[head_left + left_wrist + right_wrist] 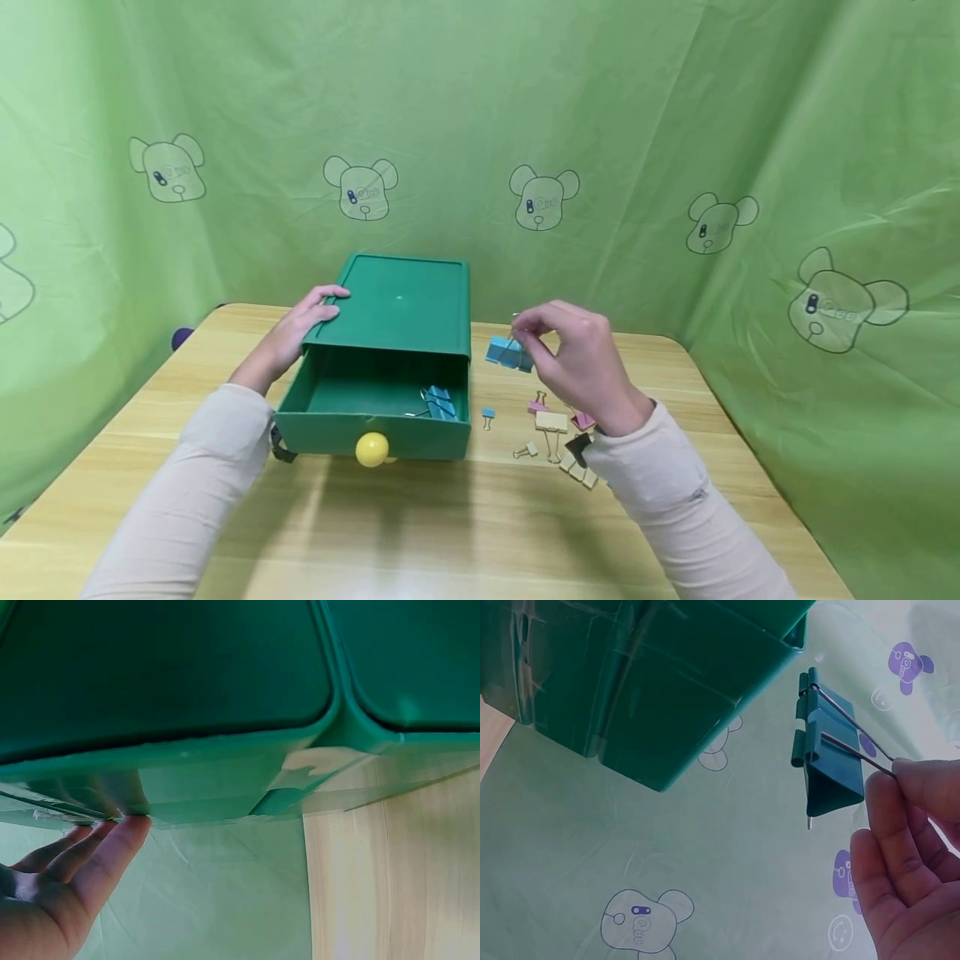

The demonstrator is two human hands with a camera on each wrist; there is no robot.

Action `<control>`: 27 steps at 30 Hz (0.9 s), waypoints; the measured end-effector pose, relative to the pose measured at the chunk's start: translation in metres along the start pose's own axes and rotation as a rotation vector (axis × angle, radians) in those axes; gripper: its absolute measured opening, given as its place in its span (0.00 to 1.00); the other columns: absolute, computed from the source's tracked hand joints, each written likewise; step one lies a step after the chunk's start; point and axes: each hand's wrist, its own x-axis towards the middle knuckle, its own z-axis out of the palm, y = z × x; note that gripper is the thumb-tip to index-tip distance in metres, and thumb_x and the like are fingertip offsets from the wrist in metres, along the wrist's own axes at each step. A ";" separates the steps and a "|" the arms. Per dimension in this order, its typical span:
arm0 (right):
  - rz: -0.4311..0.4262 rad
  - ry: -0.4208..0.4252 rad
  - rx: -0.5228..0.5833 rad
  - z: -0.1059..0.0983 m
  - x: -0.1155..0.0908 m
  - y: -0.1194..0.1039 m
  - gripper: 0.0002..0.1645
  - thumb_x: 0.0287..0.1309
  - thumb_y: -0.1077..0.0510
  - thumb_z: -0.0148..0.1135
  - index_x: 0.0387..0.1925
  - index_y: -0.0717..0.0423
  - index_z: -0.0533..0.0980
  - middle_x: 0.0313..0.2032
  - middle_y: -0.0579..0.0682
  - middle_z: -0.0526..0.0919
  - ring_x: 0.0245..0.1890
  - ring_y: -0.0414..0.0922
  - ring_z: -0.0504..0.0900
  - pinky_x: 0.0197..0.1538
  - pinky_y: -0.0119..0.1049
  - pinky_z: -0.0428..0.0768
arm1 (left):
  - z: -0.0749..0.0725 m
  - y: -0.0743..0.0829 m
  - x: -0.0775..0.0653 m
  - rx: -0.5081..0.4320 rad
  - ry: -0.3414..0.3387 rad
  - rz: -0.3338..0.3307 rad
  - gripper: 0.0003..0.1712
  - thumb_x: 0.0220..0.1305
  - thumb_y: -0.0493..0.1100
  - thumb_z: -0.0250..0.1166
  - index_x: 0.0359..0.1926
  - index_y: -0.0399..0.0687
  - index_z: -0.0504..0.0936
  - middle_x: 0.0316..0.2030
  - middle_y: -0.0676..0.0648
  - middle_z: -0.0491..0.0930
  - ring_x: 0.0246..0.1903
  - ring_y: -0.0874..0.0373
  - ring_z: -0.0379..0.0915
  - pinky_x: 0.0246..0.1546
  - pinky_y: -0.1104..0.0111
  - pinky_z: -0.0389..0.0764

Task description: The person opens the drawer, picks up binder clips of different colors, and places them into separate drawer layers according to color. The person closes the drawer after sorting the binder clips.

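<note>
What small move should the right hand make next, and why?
Probably carry the large blue binder clip left, over the open green drawer: the right hand pinches it by a wire handle to the drawer's right, and another blue binder clip already lies inside.

Downward head, closer wrist views share the cabinet (397, 304).

1. Tbl (420, 550): lt wood-grain top.
2. Grn drawer box (401, 304) on it, L of ctr; drawer (322, 433) pulled out twd wearer.
3. Sm. blue clip (488, 413) just R of box.
4. Pink clip (537, 406) right behind lg. beige clip (551, 422).
5. 2nd pink clip (582, 419), pt. hidden.
6. Sm. beige clip (529, 449) nr front; beige grp. (577, 472) to its R.
</note>
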 end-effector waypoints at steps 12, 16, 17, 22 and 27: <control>-0.076 0.004 0.040 0.004 0.006 -0.008 0.09 0.47 0.76 0.69 0.29 0.62 0.82 0.29 0.51 0.85 0.29 0.42 0.82 0.35 0.33 0.81 | 0.000 -0.001 0.001 -0.024 0.001 -0.001 0.26 0.76 0.48 0.41 0.68 0.42 0.59 0.72 0.39 0.47 0.68 0.39 0.44 0.64 0.38 0.47; -0.103 0.003 0.059 0.007 0.008 -0.010 0.10 0.47 0.76 0.69 0.29 0.62 0.81 0.28 0.51 0.85 0.29 0.43 0.82 0.36 0.33 0.82 | 0.000 -0.001 0.001 -0.025 -0.002 -0.006 0.26 0.76 0.48 0.41 0.68 0.42 0.59 0.73 0.39 0.46 0.68 0.38 0.43 0.64 0.37 0.47; -0.107 0.002 0.064 0.007 0.008 -0.011 0.09 0.47 0.76 0.69 0.29 0.63 0.81 0.28 0.51 0.85 0.29 0.43 0.82 0.36 0.33 0.82 | 0.000 -0.001 0.001 -0.026 -0.001 -0.009 0.26 0.76 0.48 0.41 0.68 0.43 0.59 0.73 0.39 0.47 0.68 0.39 0.43 0.64 0.37 0.47; -0.113 -0.011 0.084 0.010 0.010 -0.017 0.08 0.48 0.75 0.69 0.29 0.62 0.81 0.29 0.51 0.84 0.30 0.42 0.82 0.37 0.32 0.82 | 0.000 -0.002 0.001 -0.028 -0.003 -0.009 0.26 0.76 0.48 0.41 0.68 0.43 0.59 0.72 0.38 0.46 0.68 0.38 0.43 0.64 0.37 0.48; -0.111 -0.024 0.094 0.011 0.012 -0.023 0.07 0.49 0.74 0.69 0.29 0.62 0.81 0.29 0.50 0.85 0.30 0.42 0.82 0.36 0.34 0.82 | 0.000 -0.001 0.001 -0.032 -0.004 -0.008 0.26 0.76 0.49 0.41 0.68 0.43 0.59 0.72 0.38 0.46 0.68 0.38 0.44 0.63 0.37 0.48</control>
